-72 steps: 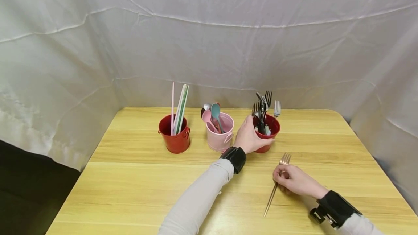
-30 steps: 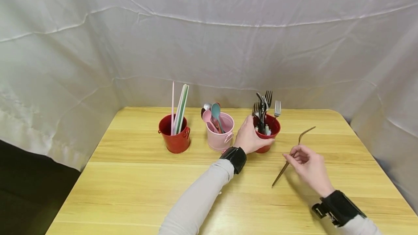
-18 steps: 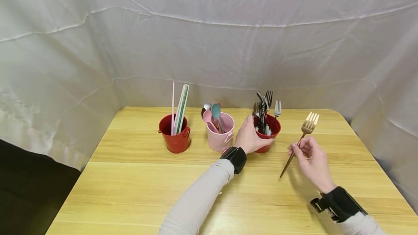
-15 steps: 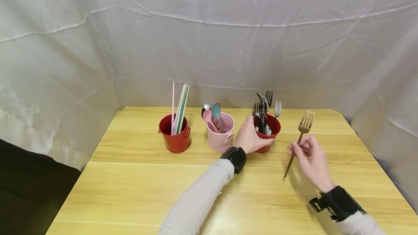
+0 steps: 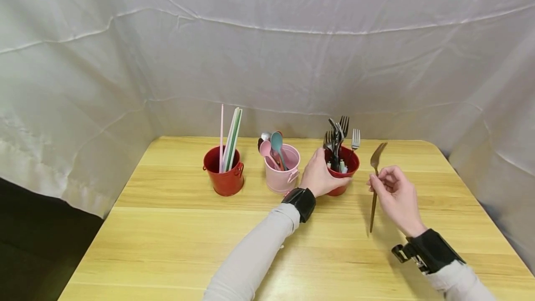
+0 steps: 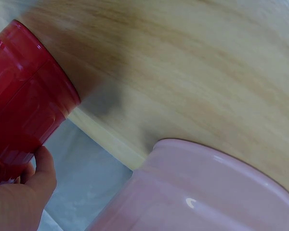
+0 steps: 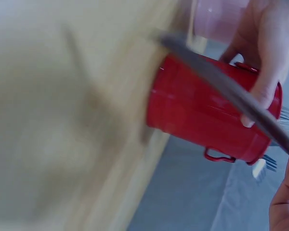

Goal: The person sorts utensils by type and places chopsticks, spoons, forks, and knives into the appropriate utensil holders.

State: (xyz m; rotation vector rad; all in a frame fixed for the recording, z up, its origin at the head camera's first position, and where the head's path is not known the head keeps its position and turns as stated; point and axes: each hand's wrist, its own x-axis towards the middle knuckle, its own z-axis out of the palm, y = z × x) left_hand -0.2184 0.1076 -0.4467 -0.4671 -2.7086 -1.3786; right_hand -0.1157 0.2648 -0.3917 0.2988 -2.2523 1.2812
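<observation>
At the table's right side my right hand (image 5: 396, 196) pinches a copper-coloured fork (image 5: 374, 189) by its handle, tines up and the handle end pointing down. The fork is held above the table, turned edge-on to the head view. Its handle crosses the right wrist view, partly blurred. My left hand (image 5: 322, 174) grips the rim of the right-hand red bucket (image 7: 202, 106), thumb on the near side. Several forks (image 5: 336, 140) stand in that bucket, tines up. Between bucket and right hand there is a small gap.
To the left of my left hand a pink bucket (image 5: 279, 180) holds several spoons (image 5: 276, 142). Farther left, another red bucket (image 5: 225, 184) holds several chopsticks (image 5: 232, 138). All stand on a wooden table (image 5: 167, 245) with a grey cloth (image 5: 267, 68) behind and beside it.
My right hand has lifted the copper-coloured fork off the table, moved it away from me, and turned it upright and edge-on. My left hand stays on the red bucket.
</observation>
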